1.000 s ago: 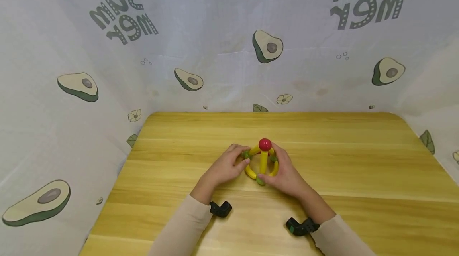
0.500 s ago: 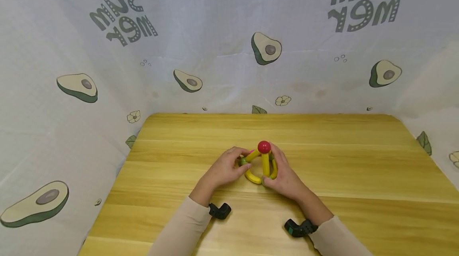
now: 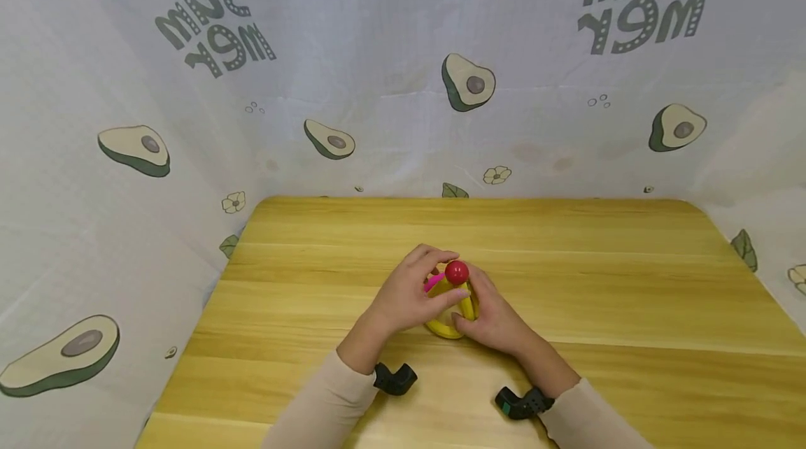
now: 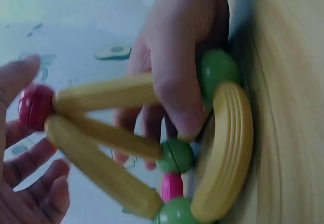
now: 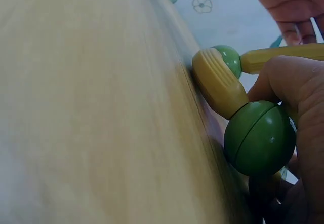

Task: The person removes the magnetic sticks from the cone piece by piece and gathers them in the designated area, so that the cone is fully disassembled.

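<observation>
A toy pyramid of magnetic building sticks and balls stands on the table, with a red ball (image 3: 456, 273) on top. Three straight yellow sticks (image 4: 104, 163) slope from it to green balls (image 4: 176, 156), which curved yellow sticks (image 4: 226, 153) and a pink stick (image 4: 173, 186) join at the base. My right hand (image 3: 497, 314) grips the pyramid's right side, thumb over a straight stick beside a green ball (image 5: 260, 138). Around the top is my left hand (image 3: 412, 288), fingers loosely spread, thumb and fingertips close about the red ball.
The wooden table (image 3: 630, 281) reaches back to a white curtain (image 3: 390, 50) printed with avocados, which also hangs at both sides. Black wrist cameras (image 3: 395, 379) sit under both wrists, near the tabletop.
My left hand has left the green ball at the left side and moved up and right to the red ball. The pyramid has turned and shifted slightly toward me, my right hand still gripping it.
</observation>
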{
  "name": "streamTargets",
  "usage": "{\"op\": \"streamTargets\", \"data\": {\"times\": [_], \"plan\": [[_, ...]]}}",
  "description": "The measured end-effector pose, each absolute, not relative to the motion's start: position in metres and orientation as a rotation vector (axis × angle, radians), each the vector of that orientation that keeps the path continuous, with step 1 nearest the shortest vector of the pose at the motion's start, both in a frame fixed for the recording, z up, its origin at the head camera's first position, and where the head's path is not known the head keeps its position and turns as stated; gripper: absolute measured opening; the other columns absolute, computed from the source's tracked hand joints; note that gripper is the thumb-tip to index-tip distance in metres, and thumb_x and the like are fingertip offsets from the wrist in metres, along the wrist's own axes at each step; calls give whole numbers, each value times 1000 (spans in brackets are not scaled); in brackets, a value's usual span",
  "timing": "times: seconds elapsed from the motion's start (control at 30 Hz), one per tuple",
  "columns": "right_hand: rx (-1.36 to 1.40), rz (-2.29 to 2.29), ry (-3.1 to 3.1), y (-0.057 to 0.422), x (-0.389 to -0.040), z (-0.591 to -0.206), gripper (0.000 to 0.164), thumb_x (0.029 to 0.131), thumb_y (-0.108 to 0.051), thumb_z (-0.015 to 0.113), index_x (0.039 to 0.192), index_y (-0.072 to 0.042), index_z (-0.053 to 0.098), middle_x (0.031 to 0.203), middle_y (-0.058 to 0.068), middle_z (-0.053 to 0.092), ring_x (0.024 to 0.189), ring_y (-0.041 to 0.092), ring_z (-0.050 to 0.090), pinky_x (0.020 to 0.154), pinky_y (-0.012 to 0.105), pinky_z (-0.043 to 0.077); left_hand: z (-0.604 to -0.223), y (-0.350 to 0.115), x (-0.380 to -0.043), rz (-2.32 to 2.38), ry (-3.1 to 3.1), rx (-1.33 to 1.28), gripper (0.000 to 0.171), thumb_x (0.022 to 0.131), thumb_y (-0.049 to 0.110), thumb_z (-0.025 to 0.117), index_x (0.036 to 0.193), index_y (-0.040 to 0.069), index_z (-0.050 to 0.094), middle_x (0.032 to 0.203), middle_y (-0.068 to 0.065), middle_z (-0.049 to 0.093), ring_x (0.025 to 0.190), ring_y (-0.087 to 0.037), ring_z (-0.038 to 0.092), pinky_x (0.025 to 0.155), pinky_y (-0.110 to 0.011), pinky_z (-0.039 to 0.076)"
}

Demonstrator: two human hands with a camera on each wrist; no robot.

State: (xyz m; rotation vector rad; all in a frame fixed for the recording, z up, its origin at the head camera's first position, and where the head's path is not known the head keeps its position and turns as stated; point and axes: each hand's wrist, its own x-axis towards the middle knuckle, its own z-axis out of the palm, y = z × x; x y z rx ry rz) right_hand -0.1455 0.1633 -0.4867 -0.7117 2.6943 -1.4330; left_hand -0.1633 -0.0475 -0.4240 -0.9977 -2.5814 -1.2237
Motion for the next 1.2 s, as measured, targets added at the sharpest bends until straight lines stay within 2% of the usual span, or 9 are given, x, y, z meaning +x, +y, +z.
{"op": "streamTargets", "data": {"times": [0.27,0.47,0.63,0.83,1.07,1.2], "plan": [[-730,-1439,2684,161,-146,-487,93,82,-11,76,160,-23,27,162,14,31,146,38,37,114,70,33,-422,-40,-157,-954,-2464,-972,44,89,29,82,126,10,68,110,-2,71,100,-16,64,85,-25,56],[-701,-1398,2720,161,-146,-488,93,83,-13,76,160,-23,26,161,15,33,144,39,41,113,68,35,-424,-39,-157,-966,-2407,-976,42,87,26,83,122,7,70,105,-4,74,91,-17,68,77,-20,56],[-687,-1373,2745,162,-146,-487,89,85,-12,75,160,-22,28,160,15,33,144,39,41,112,69,36,-428,-38,-158,-1002,-2381,-957,41,87,26,83,121,9,69,98,-3,74,81,-12,64,72,-16,53],[-680,-1357,2772,163,-146,-489,85,87,-10,73,158,-23,29,159,14,35,139,38,45,109,67,40,-431,-40,-160,-1081,-2344,-924,40,87,23,83,121,6,67,89,-4,71,73,-11,60,65,-16,52],[-695,-1361,2794,162,-146,-490,80,89,-5,69,158,-18,31,157,16,37,131,35,50,106,61,44,-434,-43,-163,-1185,-2328,-941,41,91,20,79,124,1,64,97,-9,75,77,-14,68,69,-24,59],[-669,-1351,2796,161,-145,-487,77,89,-5,67,157,-16,31,156,17,38,128,35,51,105,60,45,-434,-46,-164,-1241,-2350,-944,42,94,20,76,128,-1,62,102,-10,75,81,-15,70,73,-22,59]]}}
